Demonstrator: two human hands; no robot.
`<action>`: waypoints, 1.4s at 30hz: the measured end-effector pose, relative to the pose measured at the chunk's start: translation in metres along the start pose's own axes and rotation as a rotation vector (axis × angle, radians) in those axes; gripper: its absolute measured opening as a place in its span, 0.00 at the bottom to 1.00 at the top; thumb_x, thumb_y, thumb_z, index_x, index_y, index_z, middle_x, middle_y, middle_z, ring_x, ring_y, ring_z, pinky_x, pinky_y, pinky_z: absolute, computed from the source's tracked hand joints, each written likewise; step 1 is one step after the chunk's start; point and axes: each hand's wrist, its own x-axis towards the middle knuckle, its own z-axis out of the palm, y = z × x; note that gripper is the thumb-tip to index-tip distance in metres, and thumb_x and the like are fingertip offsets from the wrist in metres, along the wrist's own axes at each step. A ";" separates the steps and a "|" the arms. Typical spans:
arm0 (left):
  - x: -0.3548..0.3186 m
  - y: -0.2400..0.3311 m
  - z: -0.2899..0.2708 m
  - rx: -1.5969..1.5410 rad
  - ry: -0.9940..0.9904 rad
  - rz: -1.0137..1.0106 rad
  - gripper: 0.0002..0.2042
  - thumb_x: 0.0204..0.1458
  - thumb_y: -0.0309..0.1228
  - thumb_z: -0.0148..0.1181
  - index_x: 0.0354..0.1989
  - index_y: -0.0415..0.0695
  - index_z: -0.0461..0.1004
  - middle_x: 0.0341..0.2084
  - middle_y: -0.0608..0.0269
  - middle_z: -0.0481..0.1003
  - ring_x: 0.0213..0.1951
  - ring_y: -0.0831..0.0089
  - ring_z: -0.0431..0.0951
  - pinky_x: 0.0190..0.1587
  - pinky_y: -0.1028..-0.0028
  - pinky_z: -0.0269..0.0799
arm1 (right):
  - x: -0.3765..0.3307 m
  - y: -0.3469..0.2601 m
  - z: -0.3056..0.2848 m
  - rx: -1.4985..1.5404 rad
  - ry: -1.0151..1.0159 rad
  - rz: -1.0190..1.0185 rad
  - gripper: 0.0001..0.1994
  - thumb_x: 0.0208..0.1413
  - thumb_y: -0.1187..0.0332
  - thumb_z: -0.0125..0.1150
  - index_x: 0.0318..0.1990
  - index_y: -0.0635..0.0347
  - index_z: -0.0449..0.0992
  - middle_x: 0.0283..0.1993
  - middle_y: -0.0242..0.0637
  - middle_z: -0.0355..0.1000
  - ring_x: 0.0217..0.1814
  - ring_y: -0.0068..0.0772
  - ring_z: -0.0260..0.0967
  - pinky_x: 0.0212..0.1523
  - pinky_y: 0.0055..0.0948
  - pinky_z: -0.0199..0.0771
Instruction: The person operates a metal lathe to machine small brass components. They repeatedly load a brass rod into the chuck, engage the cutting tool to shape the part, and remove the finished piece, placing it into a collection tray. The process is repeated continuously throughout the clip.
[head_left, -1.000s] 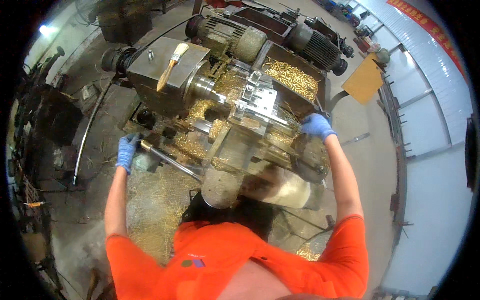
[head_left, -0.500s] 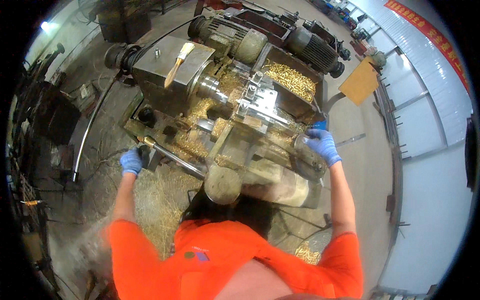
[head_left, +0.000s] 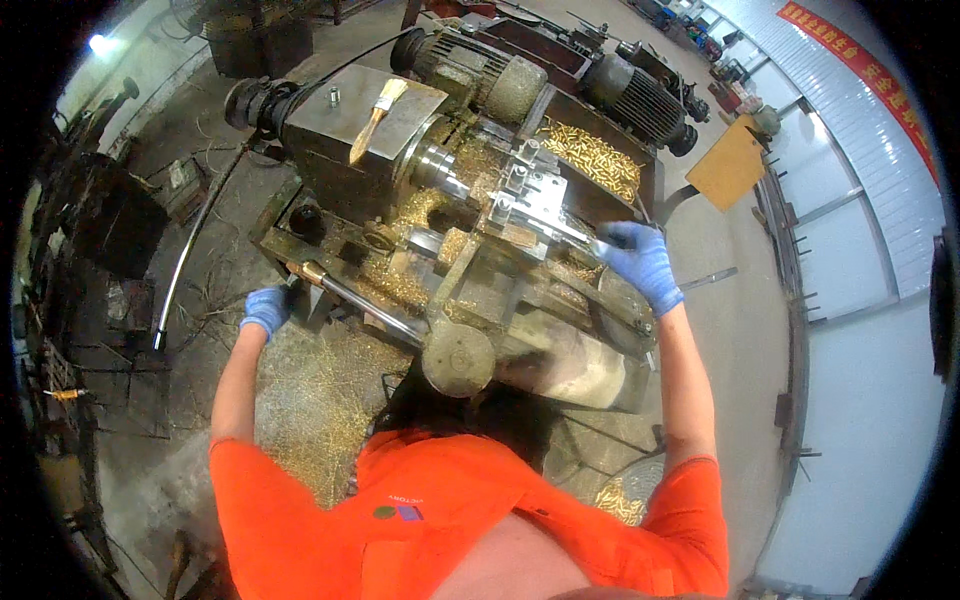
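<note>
Brass chips cover our small lathe (head_left: 450,200) while we work both its handles.
Left hand (head_left: 266,308) clasps the long steel lever (head_left: 360,300); right hand (head_left: 640,262) grips the cross-slide handle (head_left: 600,245); next, steady feed.

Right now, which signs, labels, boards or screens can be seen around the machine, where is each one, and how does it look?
Banner: on the light wall at upper right, a long red strip with yellow characters.
Board: right of the lathe, beyond the right hand, a plain tan square panel, tilted, no print visible.
Shirt logo: on the orange shirt at the bottom, a small dark and coloured mark.
No screens or packages are visible.
</note>
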 end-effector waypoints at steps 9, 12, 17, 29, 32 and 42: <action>-0.077 -0.091 -0.159 -0.068 0.634 -0.233 0.17 0.50 0.45 0.52 0.42 0.47 0.73 0.34 0.50 0.75 0.36 0.56 0.75 0.37 0.66 0.69 | 0.070 -0.106 0.080 -0.432 0.069 -0.510 0.19 0.40 0.48 0.59 0.33 0.50 0.79 0.36 0.43 0.72 0.44 0.46 0.66 0.47 0.39 0.64; -0.091 -0.168 -0.115 -0.206 0.225 -0.358 0.25 0.51 0.54 0.45 0.33 0.42 0.76 0.29 0.48 0.75 0.34 0.54 0.74 0.38 0.65 0.67 | 0.095 -0.126 0.107 -0.568 -0.245 -0.391 0.20 0.40 0.46 0.56 0.34 0.49 0.79 0.37 0.44 0.73 0.46 0.46 0.66 0.49 0.37 0.62; -0.088 -0.165 -0.080 -0.485 0.421 -0.458 0.33 0.52 0.60 0.37 0.23 0.39 0.75 0.20 0.49 0.73 0.27 0.54 0.72 0.32 0.63 0.64 | 0.114 -0.127 0.121 -0.516 -0.321 -0.341 0.23 0.38 0.46 0.56 0.31 0.59 0.79 0.33 0.46 0.74 0.39 0.46 0.70 0.46 0.38 0.66; -0.133 -0.035 -0.058 -0.383 0.443 -0.487 0.28 0.50 0.58 0.43 0.31 0.43 0.77 0.23 0.51 0.75 0.28 0.53 0.74 0.33 0.61 0.67 | 0.112 -0.124 0.119 -0.427 -0.324 -0.289 0.23 0.37 0.51 0.59 0.31 0.66 0.77 0.30 0.50 0.73 0.36 0.48 0.72 0.41 0.38 0.72; -0.136 0.001 -0.069 -0.323 0.435 -0.446 0.22 0.48 0.52 0.50 0.29 0.43 0.74 0.25 0.49 0.74 0.29 0.52 0.74 0.33 0.60 0.67 | 0.104 -0.112 0.107 -0.486 -0.218 -0.281 0.21 0.37 0.52 0.57 0.28 0.65 0.77 0.29 0.51 0.73 0.35 0.46 0.73 0.39 0.38 0.72; -0.079 0.115 -0.223 -0.505 0.718 0.007 0.29 0.47 0.48 0.55 0.54 0.43 0.63 0.42 0.51 0.72 0.42 0.57 0.74 0.42 0.65 0.68 | 0.051 -0.050 0.005 -0.513 0.356 -0.191 0.23 0.36 0.52 0.63 0.42 0.50 0.75 0.57 0.44 0.60 0.56 0.47 0.59 0.52 0.37 0.62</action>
